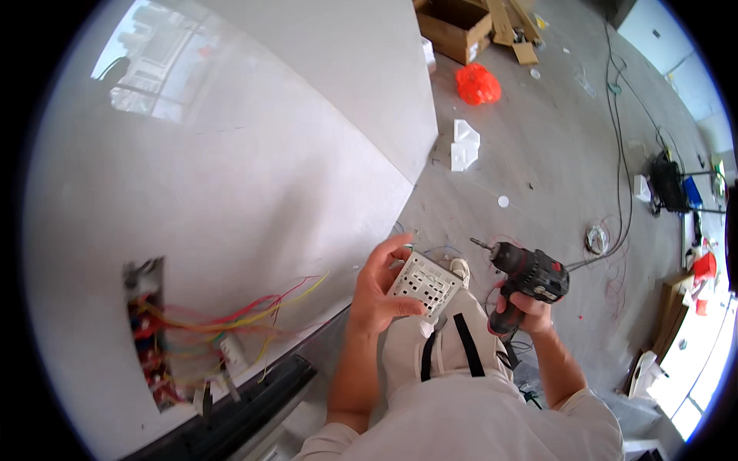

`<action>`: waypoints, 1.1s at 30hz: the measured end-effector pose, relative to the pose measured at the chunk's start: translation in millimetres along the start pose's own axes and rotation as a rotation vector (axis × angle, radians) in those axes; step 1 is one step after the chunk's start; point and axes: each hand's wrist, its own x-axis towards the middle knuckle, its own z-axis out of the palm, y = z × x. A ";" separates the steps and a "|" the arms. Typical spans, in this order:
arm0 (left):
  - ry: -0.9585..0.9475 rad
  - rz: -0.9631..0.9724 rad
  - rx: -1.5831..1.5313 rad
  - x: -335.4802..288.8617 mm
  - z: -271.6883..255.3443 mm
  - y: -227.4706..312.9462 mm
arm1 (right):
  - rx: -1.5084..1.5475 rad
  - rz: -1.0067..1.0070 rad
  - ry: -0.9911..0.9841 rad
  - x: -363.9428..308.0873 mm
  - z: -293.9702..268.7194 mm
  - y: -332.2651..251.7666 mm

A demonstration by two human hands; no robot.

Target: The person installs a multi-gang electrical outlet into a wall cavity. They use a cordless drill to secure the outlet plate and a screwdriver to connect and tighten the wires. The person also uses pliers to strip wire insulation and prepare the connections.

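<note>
My left hand (382,293) grips a white square wall socket plate (425,286) by its edge, thumb across its slotted face. A black and grey cordless drill (536,274) is in my right hand (526,306), fingers wrapped round its handle. The drill's bit (482,244) points to the upper left, toward the plate but apart from it. To the left, a recessed opening (147,330) in the pale wall holds wiring, and red and yellow wires (257,309) stick out from it. What is behind the plate is mostly hidden.
A dark ledge (254,392) runs along the wall's foot. On the grey floor lie an orange-red plastic bag (477,84), white packaging (464,146) and long black cables (617,131). A cardboard box (455,31) stands at the far side; a black bag-like object (668,183) is at the right.
</note>
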 end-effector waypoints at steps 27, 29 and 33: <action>-0.035 0.464 0.264 -121.5 53.1 159.4 | -0.481 -0.112 -0.679 -67.4 150.3 -88.5; -0.025 0.454 0.328 -123.6 51.8 163.0 | -0.404 -0.096 -0.687 -69.0 155.6 -92.0; 0.182 0.572 0.165 -116.3 60.4 153.6 | -0.251 -0.113 -0.721 -66.9 144.4 -85.1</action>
